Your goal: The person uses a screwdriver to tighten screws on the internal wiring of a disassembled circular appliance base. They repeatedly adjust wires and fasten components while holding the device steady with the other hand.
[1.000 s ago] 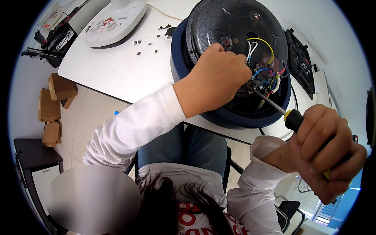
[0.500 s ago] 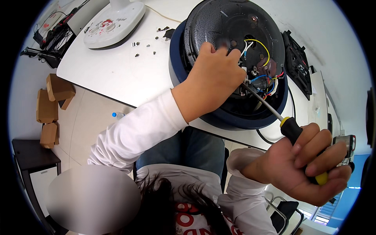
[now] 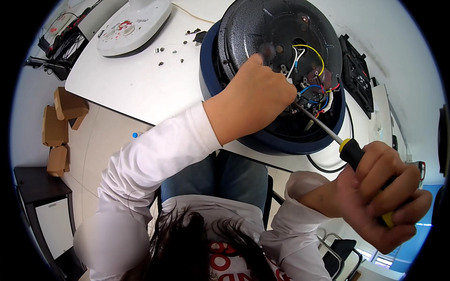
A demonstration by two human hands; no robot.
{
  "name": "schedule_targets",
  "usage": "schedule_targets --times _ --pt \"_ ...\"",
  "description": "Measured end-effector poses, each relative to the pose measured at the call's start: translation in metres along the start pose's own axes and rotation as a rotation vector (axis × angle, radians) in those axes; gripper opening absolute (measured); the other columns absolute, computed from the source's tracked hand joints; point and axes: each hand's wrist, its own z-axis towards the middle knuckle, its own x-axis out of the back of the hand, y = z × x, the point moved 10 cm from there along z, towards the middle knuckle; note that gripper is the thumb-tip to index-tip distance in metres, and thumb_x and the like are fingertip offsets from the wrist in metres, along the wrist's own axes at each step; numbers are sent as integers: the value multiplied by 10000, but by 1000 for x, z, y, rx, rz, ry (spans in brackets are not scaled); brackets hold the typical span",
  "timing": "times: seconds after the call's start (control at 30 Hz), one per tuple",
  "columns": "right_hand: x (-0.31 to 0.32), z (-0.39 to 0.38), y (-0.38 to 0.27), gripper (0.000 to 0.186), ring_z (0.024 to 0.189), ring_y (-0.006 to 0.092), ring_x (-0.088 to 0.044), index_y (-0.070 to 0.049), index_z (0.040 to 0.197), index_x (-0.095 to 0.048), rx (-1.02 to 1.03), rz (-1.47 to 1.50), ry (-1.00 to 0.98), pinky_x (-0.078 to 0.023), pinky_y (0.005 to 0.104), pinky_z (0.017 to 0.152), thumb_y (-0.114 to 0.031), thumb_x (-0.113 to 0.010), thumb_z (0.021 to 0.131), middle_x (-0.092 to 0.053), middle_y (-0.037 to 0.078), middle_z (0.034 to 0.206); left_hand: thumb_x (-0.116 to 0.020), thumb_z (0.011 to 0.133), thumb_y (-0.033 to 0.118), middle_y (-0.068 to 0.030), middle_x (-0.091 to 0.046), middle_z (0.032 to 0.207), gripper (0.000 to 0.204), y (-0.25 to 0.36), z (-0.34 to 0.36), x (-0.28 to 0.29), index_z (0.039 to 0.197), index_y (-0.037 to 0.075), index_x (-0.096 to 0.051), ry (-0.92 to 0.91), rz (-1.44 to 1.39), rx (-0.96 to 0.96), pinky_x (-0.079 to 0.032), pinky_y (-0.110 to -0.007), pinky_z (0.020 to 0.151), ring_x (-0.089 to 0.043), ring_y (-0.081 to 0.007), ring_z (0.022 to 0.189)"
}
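A round appliance is opened up on the table, its dark blue outer shell (image 3: 209,61) under a tilted black metal plate (image 3: 248,33). Blue, yellow, white and red wires (image 3: 313,88) run between the plate and the inside. My left hand (image 3: 255,98) reaches in at the plate's near edge, its fingers curled closed; what they grip is hidden behind the knuckles. In my right hand (image 3: 386,192) is a screwdriver (image 3: 351,152) with a black and yellow handle. Its shaft slants up and left, and its tip is at the parts beside my left hand.
Several small metal pieces (image 3: 161,63) lie on the white table (image 3: 117,84), left of the appliance. A white stand base (image 3: 136,30) is at the back left. An opened black tool case (image 3: 357,75) lies to the right. Cardboard boxes (image 3: 56,126) are on the floor at left.
My right hand has shifted slightly right and its grip on the screwdriver handle has turned. The left hand's fingers have curled further, and the black plate has moved a little.
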Motion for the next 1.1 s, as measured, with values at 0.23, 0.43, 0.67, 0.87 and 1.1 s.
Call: schedule_targets --times 0.23,0.43,0.67,0.87,1.1 --pt "9 5 10 247 391 27 -324 -215 696 -432 -44 92 -147 -224 189 398 -362 -581 827 -442 -76 557 -644 774 211 -34 -555 550 94 -2 2 -2 784 119 -625 -19 -18 13 -338 -339 620 -555 -219 551" --pt "10 4 11 287 386 18 -351 -216 657 -438 -23 137 -95 -224 171 383 -400 -613 792 -474 -86 557 -647 774 211 -29 -559 556 83 -1 2 -6 789 130 -632 -38 -2 19 -331 -335 631 -562 -205 560" --pt "17 4 13 320 403 13 -430 -226 661 -479 -15 276 -338 -305 131 374 -460 -686 732 -510 -102 571 -647 772 211 -22 -563 559 80 1 2 -6 801 137 -637 -46 27 3 -320 -335 648 -563 -194 558" --pt "12 6 14 343 391 12 -428 -224 669 -482 -32 281 -346 -320 125 369 -448 -737 723 -510 -104 564 -638 779 205 -23 -572 568 70 1 3 -7 812 144 -644 -65 12 12 -315 -336 646 -562 -196 553" --pt "12 4 17 289 435 16 -469 -217 707 -512 -39 442 -651 -332 125 396 -387 -741 753 -512 -89 588 -612 772 156 -28 -578 577 20 0 2 -9 775 142 -626 -50 3 15 -332 -339 658 -574 -209 570"
